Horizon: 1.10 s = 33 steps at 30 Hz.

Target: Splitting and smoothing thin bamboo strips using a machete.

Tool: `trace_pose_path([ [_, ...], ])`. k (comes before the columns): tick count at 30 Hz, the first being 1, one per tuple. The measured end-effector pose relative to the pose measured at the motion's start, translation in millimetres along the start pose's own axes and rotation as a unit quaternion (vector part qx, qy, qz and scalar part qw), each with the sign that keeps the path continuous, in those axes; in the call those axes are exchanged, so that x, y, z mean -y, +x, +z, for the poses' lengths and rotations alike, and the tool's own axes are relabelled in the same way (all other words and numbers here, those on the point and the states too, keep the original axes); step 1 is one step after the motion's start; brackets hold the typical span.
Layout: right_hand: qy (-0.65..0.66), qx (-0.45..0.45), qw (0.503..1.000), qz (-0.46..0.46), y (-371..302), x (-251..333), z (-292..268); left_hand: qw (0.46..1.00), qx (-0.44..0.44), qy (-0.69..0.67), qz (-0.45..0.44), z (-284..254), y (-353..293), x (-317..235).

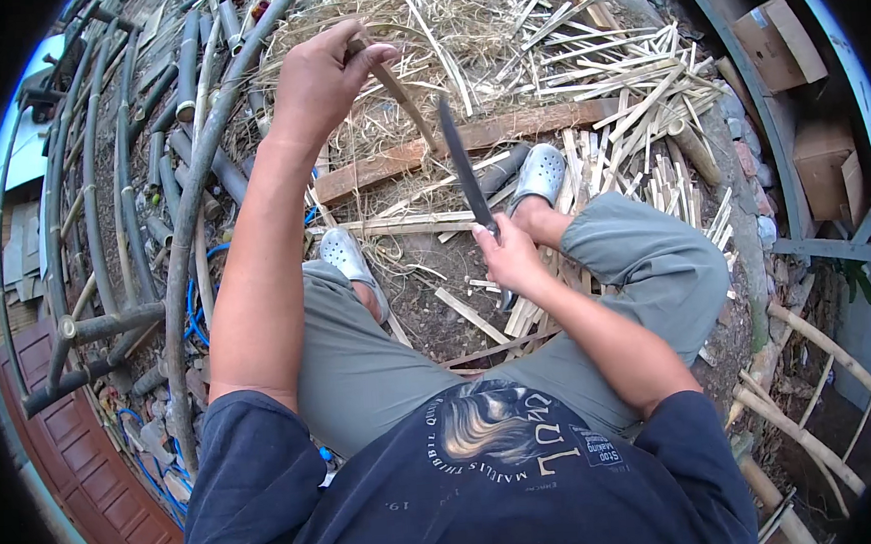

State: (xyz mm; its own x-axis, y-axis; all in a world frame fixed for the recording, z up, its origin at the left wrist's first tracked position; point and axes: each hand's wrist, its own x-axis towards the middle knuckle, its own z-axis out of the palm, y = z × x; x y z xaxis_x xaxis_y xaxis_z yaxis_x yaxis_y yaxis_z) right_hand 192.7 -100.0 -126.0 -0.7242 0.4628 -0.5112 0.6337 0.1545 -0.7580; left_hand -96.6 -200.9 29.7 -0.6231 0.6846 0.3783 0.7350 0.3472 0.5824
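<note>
My left hand (322, 84) is raised ahead of me, its fingers closed on the upper end of a bamboo strip (406, 102). The strip slants down to the right, its lower end at a reddish-brown wooden plank (516, 125) lying across the ground; whether it touches the plank I cannot tell. In my right hand (512, 255) is the handle of a long, dark-bladed knife (465, 168). The blade points up and away, just right of the strip and apart from it.
Split bamboo strips (633, 80) lie heaped at the far right, and pale shavings (341, 38) cover the ground beyond the plank. Bamboo poles (187, 207) crowd the left side. My clogs (541, 173) flank the work spot. Cardboard boxes (779, 44) stand at right.
</note>
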Motion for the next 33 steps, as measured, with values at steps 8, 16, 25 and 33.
trace_pose_path([
  [8,0.105,-0.121,0.969,-0.188,-4.5,30.2,-13.6,1.0,0.002,0.022,-0.007,-2.3,-2.3,2.4],
  [16,0.123,-0.068,0.989,-0.051,-11.3,50.8,-18.6,0.999,-0.007,0.05,0.002,-3.0,-3.9,6.7],
  [25,-0.116,-0.036,0.992,-0.021,-2.4,-3.7,-0.3,1.0,-0.006,0.014,-0.006,2.6,2.9,-1.6],
  [33,-0.06,-0.187,0.95,-0.242,-5.1,35.4,-5.2,0.999,-0.018,0.024,-0.013,1.0,-0.9,1.2],
])
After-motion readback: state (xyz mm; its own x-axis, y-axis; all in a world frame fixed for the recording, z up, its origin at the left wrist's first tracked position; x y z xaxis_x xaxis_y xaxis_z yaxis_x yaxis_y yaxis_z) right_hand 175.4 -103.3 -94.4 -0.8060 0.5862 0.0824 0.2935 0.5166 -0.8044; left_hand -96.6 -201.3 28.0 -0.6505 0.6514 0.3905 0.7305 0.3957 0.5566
